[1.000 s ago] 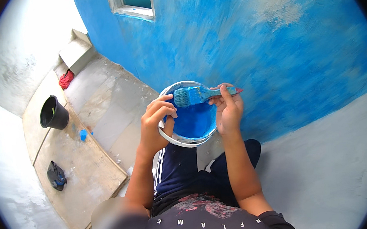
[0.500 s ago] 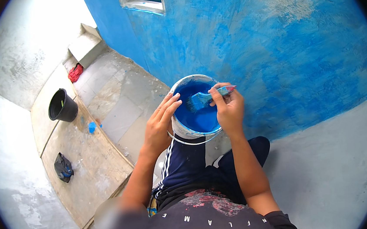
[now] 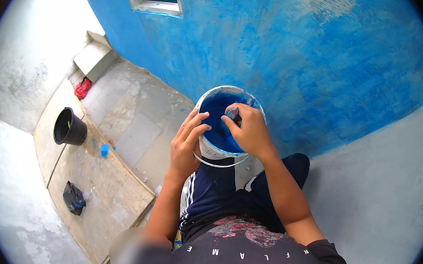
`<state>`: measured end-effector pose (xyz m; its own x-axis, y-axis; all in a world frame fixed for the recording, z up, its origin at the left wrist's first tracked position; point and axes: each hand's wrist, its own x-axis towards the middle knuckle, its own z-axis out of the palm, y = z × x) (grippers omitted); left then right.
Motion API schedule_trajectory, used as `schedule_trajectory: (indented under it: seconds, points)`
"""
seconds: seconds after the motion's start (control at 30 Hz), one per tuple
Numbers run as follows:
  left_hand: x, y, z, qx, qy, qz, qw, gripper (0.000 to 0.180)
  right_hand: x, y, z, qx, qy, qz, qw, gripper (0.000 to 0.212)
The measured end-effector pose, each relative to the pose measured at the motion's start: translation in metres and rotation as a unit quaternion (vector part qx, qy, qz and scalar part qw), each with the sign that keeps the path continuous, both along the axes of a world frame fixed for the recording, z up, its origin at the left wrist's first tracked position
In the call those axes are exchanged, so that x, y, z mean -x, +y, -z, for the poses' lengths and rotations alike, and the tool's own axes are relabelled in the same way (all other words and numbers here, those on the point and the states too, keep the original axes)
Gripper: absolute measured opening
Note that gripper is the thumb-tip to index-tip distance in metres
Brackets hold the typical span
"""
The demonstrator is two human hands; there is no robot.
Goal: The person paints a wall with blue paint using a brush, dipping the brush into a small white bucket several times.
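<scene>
A white bucket [image 3: 260, 108] of blue paint [image 3: 217, 131] is held up in front of me, its wire handle hanging down on the near side. My left hand [image 3: 186, 141] grips the bucket's left side, with the fingers over the rim. Inside the mouth, my right hand [image 3: 250, 131] is closed round the handle of a paintbrush [image 3: 232, 113]. The brush points down into the bucket, its end showing above my fingers; the bristles are hidden.
A wall [image 3: 286, 70] streaked with blue paint rises ahead and right, with a small window [image 3: 160, 5]. At left, wooden boards [image 3: 110, 186] bear a black bucket [image 3: 73, 131] and a dark plastic bag [image 3: 74, 198]. A red bag [image 3: 83, 88] lies farther off, near a pale block [image 3: 95, 57].
My right hand has moved left and turned the paintbrush from lying slanted above the paint to pointing down into the bucket. The left hand keeps its hold.
</scene>
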<state>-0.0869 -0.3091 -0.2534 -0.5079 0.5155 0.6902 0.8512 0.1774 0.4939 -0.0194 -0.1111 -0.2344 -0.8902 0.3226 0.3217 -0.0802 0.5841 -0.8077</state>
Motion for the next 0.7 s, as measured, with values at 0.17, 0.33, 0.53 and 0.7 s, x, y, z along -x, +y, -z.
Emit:
schedule_trajectory:
  seconds: [0.17,0.33,0.53,0.7]
  points:
    - [-0.002,0.003,0.002,-0.002,-0.001,0.001,1.0,0.018,-0.004,0.003,0.004,0.045,0.043,0.035,0.997,0.014]
    - [0.0,0.006,0.004,-0.017,-0.005,-0.003,1.0,0.018,-0.004,0.006,0.012,0.159,0.142,0.102,0.972,0.011]
    - [-0.001,0.007,0.005,-0.028,-0.003,0.005,1.0,0.017,-0.005,0.008,0.006,0.052,0.185,0.055,0.98,0.009]
    - [0.001,0.005,0.008,-0.032,-0.004,0.004,0.999,0.017,-0.006,0.004,0.006,-0.087,0.196,0.031,0.976,0.021]
